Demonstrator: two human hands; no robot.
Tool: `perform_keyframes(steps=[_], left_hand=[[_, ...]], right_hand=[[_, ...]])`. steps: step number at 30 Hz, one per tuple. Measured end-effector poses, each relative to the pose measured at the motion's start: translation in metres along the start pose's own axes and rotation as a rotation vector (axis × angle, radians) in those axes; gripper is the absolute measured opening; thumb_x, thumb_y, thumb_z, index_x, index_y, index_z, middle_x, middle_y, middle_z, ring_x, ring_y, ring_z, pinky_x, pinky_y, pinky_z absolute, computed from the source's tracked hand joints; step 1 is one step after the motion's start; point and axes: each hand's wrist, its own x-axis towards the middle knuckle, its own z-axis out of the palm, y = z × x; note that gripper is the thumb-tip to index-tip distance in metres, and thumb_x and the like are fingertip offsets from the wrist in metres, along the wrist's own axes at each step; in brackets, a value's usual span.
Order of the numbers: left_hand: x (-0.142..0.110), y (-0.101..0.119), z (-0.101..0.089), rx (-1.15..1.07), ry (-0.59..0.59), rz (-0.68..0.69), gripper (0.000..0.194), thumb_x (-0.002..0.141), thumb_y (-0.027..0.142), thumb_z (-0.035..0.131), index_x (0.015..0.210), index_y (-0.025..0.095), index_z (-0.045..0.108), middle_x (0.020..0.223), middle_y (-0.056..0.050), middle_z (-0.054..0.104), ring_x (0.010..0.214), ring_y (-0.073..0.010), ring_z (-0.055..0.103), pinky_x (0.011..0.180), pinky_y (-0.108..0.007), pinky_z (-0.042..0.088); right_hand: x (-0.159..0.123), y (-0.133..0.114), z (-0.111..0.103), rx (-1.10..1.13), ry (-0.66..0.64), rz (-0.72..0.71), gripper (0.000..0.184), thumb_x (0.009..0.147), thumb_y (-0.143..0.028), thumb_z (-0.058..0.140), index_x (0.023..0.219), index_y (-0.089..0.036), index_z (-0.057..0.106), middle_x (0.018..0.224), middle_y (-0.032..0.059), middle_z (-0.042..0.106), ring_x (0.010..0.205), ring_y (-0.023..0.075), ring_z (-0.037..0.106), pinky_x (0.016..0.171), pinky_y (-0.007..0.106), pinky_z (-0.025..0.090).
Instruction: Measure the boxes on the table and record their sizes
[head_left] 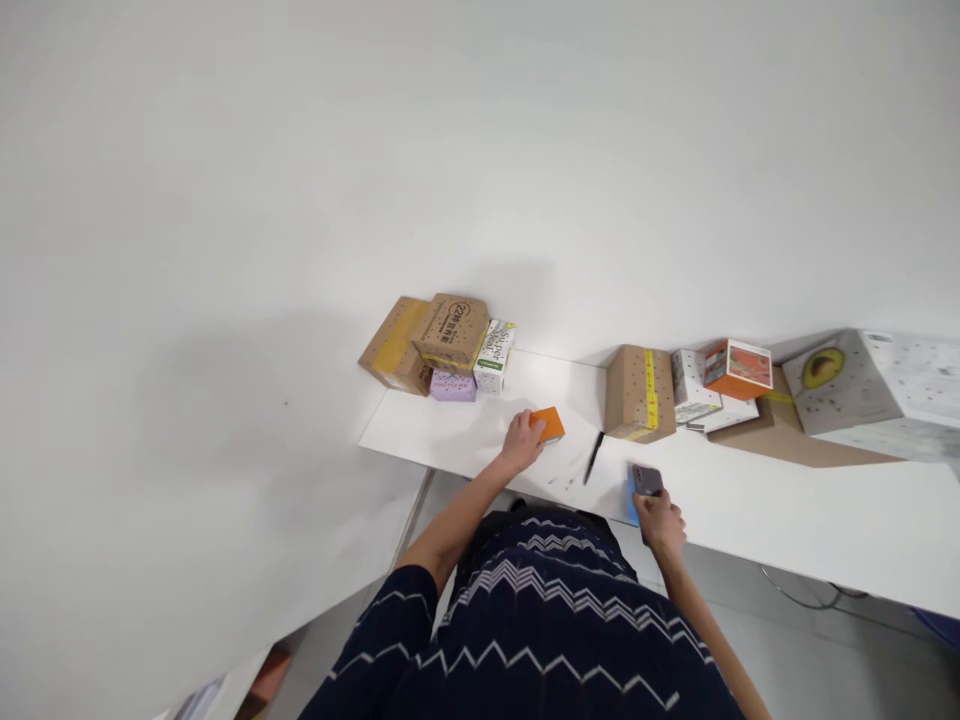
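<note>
Near the middle of the white table (480, 455), my left hand (520, 442) has its fingers closed around the left end of a small orange box (551, 423). My right hand (661, 522) grips the lower part of a grey smartphone (647, 480) close to the table's front edge. The phone's back, with its camera lenses, faces up, and a blue glow shows on the table beside it. Between the two hands lies a black pen (593, 458), touched by neither. Some small dark marks are on the table just left of the pen.
Left of my hands stand brown cartons (452, 328), a purple box (453, 386) and a white-green box (495, 356). To the right are a taped carton (641, 393), an orange-white box (739, 368) on white boxes, and a large avocado-print box (851, 385). A wall rises behind.
</note>
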Motion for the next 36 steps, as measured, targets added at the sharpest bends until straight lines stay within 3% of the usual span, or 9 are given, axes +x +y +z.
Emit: perform_keyframes(steps=[6,9,13,16,18,23,28,32,36], left_hand=[[0.046,-0.012,-0.011,0.123,0.037,-0.179,0.041,0.080,0.039,0.060,0.115,0.019,0.054,0.111,-0.016,0.048,0.107,-0.0315,0.045,0.093,-0.044,0.036],[0.071,-0.023,-0.020,0.241,0.068,-0.158,0.035,0.082,0.038,0.057,0.111,0.017,0.055,0.111,-0.018,0.050,0.115,-0.0347,0.039,0.099,-0.049,0.028],[0.101,-0.036,-0.031,0.343,0.041,-0.090,0.028,0.088,0.022,0.042,0.111,0.015,0.055,0.113,-0.019,0.052,0.118,-0.0331,0.038,0.100,-0.048,0.022],[0.124,-0.041,-0.037,0.368,-0.016,-0.081,0.029,0.088,0.020,0.040,0.113,0.016,0.054,0.112,-0.018,0.052,0.112,-0.0314,0.042,0.096,-0.044,0.026],[0.140,-0.041,-0.039,0.375,-0.023,-0.107,0.028,0.087,0.023,0.044,0.113,0.017,0.053,0.113,-0.017,0.052,0.110,-0.0313,0.043,0.092,-0.042,0.028],[0.167,-0.029,-0.043,0.335,0.013,-0.261,0.036,0.085,0.036,0.053,0.113,0.014,0.050,0.117,-0.020,0.049,0.110,-0.0328,0.042,0.087,-0.040,0.033],[0.144,-0.007,-0.042,0.269,0.018,-0.199,0.041,0.085,0.040,0.053,0.117,0.016,0.051,0.119,-0.018,0.048,0.111,-0.0334,0.042,0.091,-0.045,0.034],[0.089,0.009,-0.022,0.131,0.000,-0.108,0.042,0.084,0.034,0.055,0.123,0.023,0.049,0.124,-0.014,0.047,0.113,-0.0300,0.042,0.093,-0.044,0.035],[0.037,0.015,-0.003,-0.024,-0.050,-0.081,0.042,0.084,0.030,0.053,0.125,0.023,0.050,0.120,-0.012,0.051,0.114,-0.0280,0.043,0.094,-0.042,0.038]], right_hand=[[0.009,-0.012,0.009,-0.111,0.151,-0.052,0.069,0.082,-0.054,0.044,0.138,-0.014,0.036,0.123,0.0232,0.049,0.113,0.0392,0.047,0.086,0.051,0.039],[0.012,-0.019,0.011,-0.092,0.171,-0.040,0.070,0.082,-0.054,0.045,0.138,-0.014,0.036,0.123,0.0233,0.048,0.115,0.0387,0.045,0.086,0.050,0.039],[0.018,-0.020,0.008,-0.022,0.121,0.000,0.069,0.081,-0.056,0.046,0.138,-0.017,0.039,0.133,0.0202,0.041,0.121,0.0389,0.039,0.093,0.051,0.035],[0.024,-0.025,-0.006,0.098,0.130,0.010,0.066,0.083,-0.052,0.045,0.138,-0.016,0.040,0.134,0.0216,0.040,0.122,0.0373,0.039,0.097,0.049,0.033],[0.028,-0.034,-0.020,0.195,0.202,-0.057,0.065,0.084,-0.049,0.042,0.138,-0.012,0.040,0.131,0.0232,0.042,0.121,0.0357,0.041,0.098,0.047,0.033],[0.033,-0.079,-0.056,0.321,0.353,-0.243,0.076,0.079,-0.060,0.047,0.140,-0.015,0.037,0.133,0.0212,0.038,0.120,0.0356,0.042,0.098,0.046,0.034],[0.038,-0.126,-0.061,0.253,0.309,-0.228,0.086,0.071,-0.065,0.056,0.141,-0.022,0.033,0.139,0.0198,0.029,0.120,0.0402,0.039,0.095,0.055,0.033],[0.042,-0.138,-0.058,0.228,0.261,-0.166,0.095,0.067,-0.067,0.059,0.143,-0.021,0.027,0.143,0.0228,0.019,0.122,0.0447,0.034,0.092,0.059,0.033],[0.044,-0.138,-0.063,0.236,0.204,-0.172,0.098,0.066,-0.067,0.060,0.144,-0.022,0.023,0.141,0.0228,0.019,0.120,0.0456,0.034,0.088,0.058,0.035]])
